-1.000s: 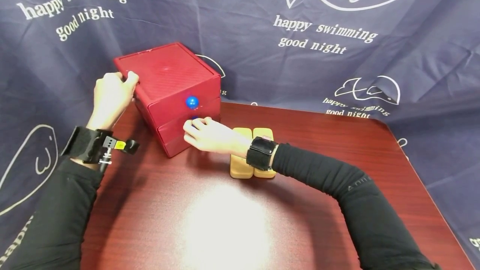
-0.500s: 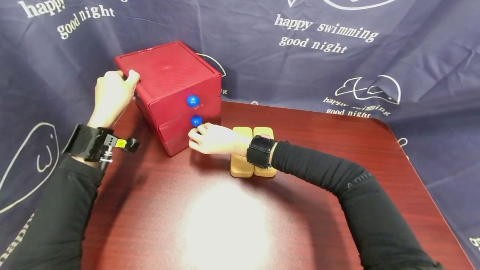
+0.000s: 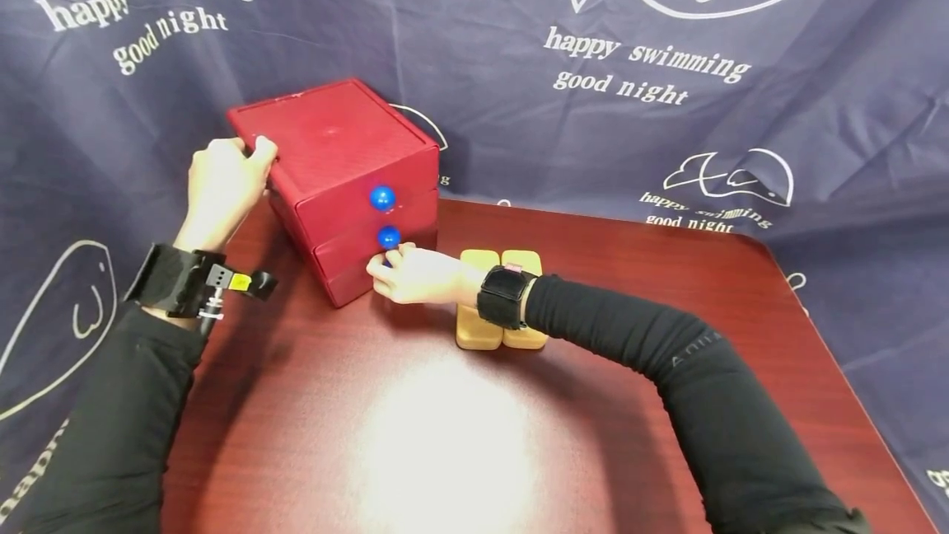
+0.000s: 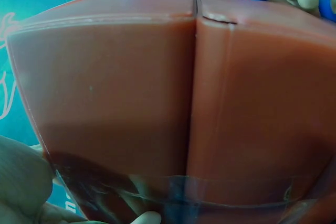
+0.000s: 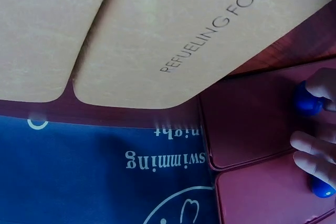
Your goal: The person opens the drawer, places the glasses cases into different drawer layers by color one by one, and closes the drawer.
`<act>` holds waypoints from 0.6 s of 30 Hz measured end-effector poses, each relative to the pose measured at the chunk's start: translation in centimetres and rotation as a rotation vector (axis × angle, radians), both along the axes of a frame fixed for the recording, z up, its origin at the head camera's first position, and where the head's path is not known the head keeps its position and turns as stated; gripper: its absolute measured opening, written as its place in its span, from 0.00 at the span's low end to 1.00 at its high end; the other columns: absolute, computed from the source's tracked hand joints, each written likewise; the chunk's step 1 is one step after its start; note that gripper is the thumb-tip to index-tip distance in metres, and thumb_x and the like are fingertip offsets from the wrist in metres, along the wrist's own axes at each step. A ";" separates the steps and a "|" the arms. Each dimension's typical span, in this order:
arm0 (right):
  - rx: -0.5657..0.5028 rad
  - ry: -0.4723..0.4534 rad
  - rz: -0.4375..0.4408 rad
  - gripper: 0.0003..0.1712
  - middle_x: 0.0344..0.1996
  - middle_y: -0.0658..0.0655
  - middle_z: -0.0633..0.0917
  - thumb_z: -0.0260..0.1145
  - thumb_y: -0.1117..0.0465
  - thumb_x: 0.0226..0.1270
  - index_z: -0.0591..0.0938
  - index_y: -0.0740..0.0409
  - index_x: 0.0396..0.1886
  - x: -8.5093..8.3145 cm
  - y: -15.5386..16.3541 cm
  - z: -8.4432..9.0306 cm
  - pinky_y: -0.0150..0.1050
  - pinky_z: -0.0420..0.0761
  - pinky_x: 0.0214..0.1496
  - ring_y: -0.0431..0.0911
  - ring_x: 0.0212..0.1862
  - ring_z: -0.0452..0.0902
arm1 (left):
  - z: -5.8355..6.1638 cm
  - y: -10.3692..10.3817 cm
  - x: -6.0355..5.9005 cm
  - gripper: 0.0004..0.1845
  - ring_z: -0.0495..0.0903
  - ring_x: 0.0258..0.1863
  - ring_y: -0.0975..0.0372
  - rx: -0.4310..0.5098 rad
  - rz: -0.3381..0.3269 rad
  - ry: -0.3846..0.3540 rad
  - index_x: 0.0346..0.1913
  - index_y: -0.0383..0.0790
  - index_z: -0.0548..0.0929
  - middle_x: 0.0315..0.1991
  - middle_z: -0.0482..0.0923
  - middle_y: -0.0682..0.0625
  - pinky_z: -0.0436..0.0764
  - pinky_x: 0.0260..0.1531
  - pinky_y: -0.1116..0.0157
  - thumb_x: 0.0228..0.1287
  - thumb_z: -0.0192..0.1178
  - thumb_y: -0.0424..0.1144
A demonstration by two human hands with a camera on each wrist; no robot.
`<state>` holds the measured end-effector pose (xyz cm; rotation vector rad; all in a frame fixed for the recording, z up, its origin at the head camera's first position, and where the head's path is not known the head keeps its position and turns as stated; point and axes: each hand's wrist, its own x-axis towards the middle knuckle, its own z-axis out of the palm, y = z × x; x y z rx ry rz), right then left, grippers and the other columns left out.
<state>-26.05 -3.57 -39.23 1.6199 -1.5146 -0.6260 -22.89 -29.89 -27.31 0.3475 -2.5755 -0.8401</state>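
The red drawer box [image 3: 337, 188] stands at the back left of the dark wooden table [image 3: 593, 402], against a blue curtain [image 3: 667, 105]. The left hand [image 3: 221, 188] grips its rear edge; the right hand [image 3: 415, 274] pinches a blue knob [image 5: 307, 100], beside two tan blocks [image 3: 500, 334]. The near tabletop lies bare.

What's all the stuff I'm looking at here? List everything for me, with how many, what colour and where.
drawer box: one, red, far left of the table, drawers stacked.
knobs: three seen, blue, on the drawer fronts; the lowest one is mostly hidden by fingers.
wooden blocks: two, tan, side by side mid-table, partly under the right wrist.
table: one, dark red wood grain.
backdrop cloth: one, navy with white drawings and lettering, behind and around the table.
wrist straps: two, black, one on each wrist.
left hand: grips the box's back left top edge.
right hand: fingers at the lowest knob.
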 end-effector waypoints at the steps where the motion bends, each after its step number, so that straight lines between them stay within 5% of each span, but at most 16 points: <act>1: 0.003 0.005 0.003 0.22 0.45 0.53 0.80 0.43 0.73 0.73 0.84 0.54 0.45 0.0 0.0 -0.1 0.39 0.81 0.36 0.48 0.37 0.80 | 0.0 0.0 0.0 0.28 0.85 0.37 0.36 0.002 -0.001 -0.004 0.30 0.29 0.79 0.25 0.84 0.33 0.71 0.29 0.57 0.71 0.41 0.52; 9: 0.017 0.022 -0.002 0.24 0.43 0.51 0.80 0.41 0.72 0.73 0.84 0.50 0.43 -0.2 -0.5 -0.8 0.37 0.80 0.33 0.45 0.35 0.80 | -0.1 -0.1 0.0 0.28 0.85 0.36 0.37 0.002 -0.003 -0.010 0.32 0.29 0.80 0.20 0.83 0.39 0.72 0.30 0.58 0.71 0.41 0.52; 18: -0.013 -0.037 0.006 0.22 0.36 0.50 0.78 0.40 0.71 0.73 0.81 0.50 0.34 -0.2 -1.6 -1.3 0.32 0.72 0.25 0.41 0.24 0.77 | 0.0 0.0 0.2 0.28 0.85 0.35 0.38 -0.003 -0.003 -0.007 0.32 0.29 0.79 0.29 0.85 0.31 0.72 0.27 0.62 0.71 0.41 0.52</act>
